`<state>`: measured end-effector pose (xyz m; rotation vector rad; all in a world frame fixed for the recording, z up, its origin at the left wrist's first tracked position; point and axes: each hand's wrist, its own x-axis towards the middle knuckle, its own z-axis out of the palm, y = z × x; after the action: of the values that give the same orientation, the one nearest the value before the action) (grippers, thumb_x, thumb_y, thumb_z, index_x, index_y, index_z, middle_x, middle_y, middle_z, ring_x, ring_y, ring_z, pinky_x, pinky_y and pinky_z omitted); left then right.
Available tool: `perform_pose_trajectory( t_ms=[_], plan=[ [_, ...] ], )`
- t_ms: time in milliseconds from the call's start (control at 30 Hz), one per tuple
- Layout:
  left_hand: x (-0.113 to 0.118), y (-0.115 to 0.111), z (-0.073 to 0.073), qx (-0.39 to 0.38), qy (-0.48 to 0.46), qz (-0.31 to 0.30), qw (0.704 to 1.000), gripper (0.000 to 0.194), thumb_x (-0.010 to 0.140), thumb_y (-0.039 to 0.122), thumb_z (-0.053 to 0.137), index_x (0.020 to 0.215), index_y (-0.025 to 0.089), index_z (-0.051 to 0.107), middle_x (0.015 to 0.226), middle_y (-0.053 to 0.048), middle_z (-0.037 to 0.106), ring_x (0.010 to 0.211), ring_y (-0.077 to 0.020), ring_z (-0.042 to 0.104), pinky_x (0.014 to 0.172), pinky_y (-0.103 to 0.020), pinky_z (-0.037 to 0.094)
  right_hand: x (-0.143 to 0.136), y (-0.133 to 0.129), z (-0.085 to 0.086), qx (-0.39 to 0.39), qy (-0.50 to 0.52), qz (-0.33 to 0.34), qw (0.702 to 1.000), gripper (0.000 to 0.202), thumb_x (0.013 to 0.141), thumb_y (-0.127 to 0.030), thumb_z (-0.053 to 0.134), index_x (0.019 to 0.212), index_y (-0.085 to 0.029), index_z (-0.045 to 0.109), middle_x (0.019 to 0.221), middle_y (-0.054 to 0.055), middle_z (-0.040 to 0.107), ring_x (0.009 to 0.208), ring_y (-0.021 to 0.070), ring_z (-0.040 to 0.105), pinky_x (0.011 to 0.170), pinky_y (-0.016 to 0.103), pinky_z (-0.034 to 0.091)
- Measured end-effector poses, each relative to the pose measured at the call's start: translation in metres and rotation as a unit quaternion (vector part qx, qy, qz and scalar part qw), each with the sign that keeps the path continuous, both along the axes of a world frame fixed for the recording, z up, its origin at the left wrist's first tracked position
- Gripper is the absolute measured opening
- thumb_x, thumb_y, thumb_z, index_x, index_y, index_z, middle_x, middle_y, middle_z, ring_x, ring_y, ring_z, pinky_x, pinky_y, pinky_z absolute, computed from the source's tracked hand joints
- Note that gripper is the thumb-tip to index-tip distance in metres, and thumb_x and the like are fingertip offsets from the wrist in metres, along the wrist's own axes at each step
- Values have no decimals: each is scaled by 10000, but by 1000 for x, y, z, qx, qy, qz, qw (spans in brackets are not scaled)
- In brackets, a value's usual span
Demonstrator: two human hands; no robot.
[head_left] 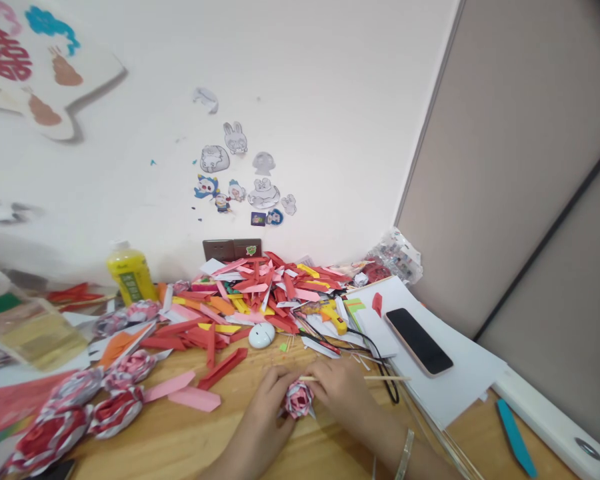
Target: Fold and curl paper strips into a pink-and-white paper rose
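A pink and white folded-paper flower (pixel 299 400) sits between my hands, just above the wooden table. My left hand (pixel 266 415) is closed around its left side, thumb below and fingers above. From the other side my right hand (pixel 344 393) pinches a thin wooden stick (pixel 387 378), which passes under the hand and pokes out to the right. The stick's left end lies by the flower's upper rim; whether they touch I cannot tell. My right fingertips are against or very near the flower's right edge.
Behind my hands is a heap of folded paper strips (pixel 260 293). A yellow glue gun (pixel 334 316), a white round case (pixel 261 335) and a phone (pixel 419 341) lie nearby. Finished paper flowers (pixel 53 433) and a yellow bottle (pixel 133 273) stand left.
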<state>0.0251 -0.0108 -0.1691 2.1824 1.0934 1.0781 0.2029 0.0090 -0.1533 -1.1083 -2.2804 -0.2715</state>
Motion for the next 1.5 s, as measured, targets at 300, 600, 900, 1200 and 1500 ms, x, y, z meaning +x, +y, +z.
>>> perform_pose_trajectory(
  t_ms=[300,600,900,1200,1500],
  plan=[
    [-1,-2,0,1,1,-3,1000,435,740,15,505,1122,208,580,1004,-82,574,951,-213,561,837,-362,492,-1,2,-12,60,-25,33,997,213,927,-182,424,763,-178,560,630,15,612,535,173,543,504,285,266],
    [-1,-1,0,19,7,3,1000,432,724,1,503,1095,207,585,1022,-84,586,971,-214,574,849,-359,496,-2,1,-6,85,-64,42,993,133,881,-134,508,761,-178,545,618,5,594,530,168,529,490,280,277],
    [0,-2,0,18,8,2,1000,394,739,28,516,1077,211,603,993,-79,595,933,-212,577,815,-349,509,3,0,5,101,-80,43,991,192,918,-141,456,747,-177,533,635,13,573,542,169,517,497,285,270],
    [0,-1,0,12,6,2,1000,426,725,23,508,1092,220,593,1011,-83,596,959,-220,574,835,-364,506,2,-5,12,130,-119,47,983,183,901,-90,444,755,-171,517,631,25,572,534,172,512,501,277,271],
    [0,-2,2,11,7,8,1000,431,712,16,508,1078,224,602,1027,-83,605,976,-224,582,853,-368,506,0,-3,3,124,-123,46,984,170,886,-92,439,767,-166,536,629,35,586,526,186,520,487,291,287]
  ],
)
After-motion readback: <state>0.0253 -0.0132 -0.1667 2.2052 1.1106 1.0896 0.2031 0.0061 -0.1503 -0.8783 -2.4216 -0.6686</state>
